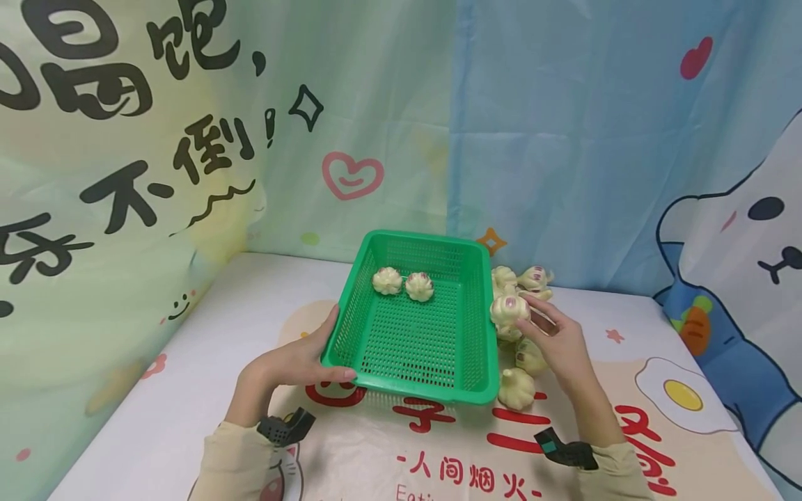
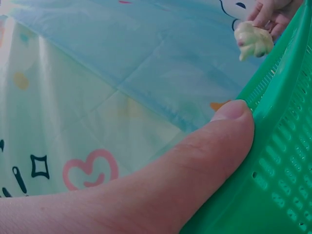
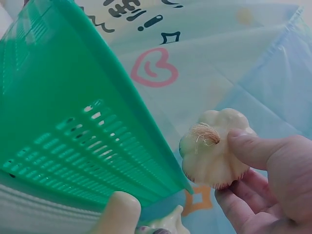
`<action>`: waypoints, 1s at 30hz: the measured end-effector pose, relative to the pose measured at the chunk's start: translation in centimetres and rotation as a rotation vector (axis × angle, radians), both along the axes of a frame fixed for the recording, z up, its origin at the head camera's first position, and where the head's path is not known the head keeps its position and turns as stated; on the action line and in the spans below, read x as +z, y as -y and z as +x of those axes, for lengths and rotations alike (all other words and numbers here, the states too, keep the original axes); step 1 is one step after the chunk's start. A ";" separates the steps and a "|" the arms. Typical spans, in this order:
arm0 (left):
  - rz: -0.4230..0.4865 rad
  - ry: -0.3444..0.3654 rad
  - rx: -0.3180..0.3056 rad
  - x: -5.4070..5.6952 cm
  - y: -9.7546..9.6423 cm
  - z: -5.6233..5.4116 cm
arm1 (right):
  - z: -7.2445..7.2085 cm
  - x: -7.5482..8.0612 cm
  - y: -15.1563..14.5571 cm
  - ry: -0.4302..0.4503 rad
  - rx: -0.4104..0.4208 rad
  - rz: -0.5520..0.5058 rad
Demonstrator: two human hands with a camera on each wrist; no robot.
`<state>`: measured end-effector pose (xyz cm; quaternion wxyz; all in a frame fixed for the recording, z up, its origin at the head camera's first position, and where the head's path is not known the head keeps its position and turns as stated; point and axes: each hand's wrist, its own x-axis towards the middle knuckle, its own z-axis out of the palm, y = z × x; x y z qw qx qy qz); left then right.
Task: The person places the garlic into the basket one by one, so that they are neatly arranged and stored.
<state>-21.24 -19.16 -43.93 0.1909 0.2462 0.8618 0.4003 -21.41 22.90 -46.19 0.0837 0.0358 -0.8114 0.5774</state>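
With our left hand (image 1: 296,362) we grip the basket (image 1: 407,341) by its left side, thumb on the rim. Our right hand's grip (image 1: 560,342) is narrowed on a garlic (image 1: 509,312), pinched just beside the right rim. Inside the basket we see two bulbs (image 1: 387,280); more bulbs (image 1: 516,390) lie on the counter (image 1: 250,299), right of it.

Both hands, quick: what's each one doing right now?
Left hand: holding the green basket at its near-left corner.
Right hand: holding a garlic bulb between thumb and fingers.
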 end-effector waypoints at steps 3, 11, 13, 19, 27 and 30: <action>-0.004 0.000 0.004 0.0 0.0 -0.1 | 0.0 0.2 0.3 0.008 0.004 0.002; 0.005 -0.003 -0.008 0.3 0.0 -0.2 | 0.3 0.5 0.8 -0.005 0.040 -0.005; 0.016 -0.007 -0.016 0.3 0.0 -0.3 | 0.3 0.6 1.0 -0.014 0.053 -0.008; 0.009 -0.019 -0.020 0.3 0.1 -0.4 | 0.3 0.7 1.6 -0.027 0.091 -0.037; 0.007 0.006 -0.006 0.0 0.1 -0.2 | 0.6 0.5 2.4 0.006 0.133 -0.043; 0.007 0.002 -0.011 -0.1 0.0 -0.1 | 0.5 0.3 2.5 0.006 0.138 -0.040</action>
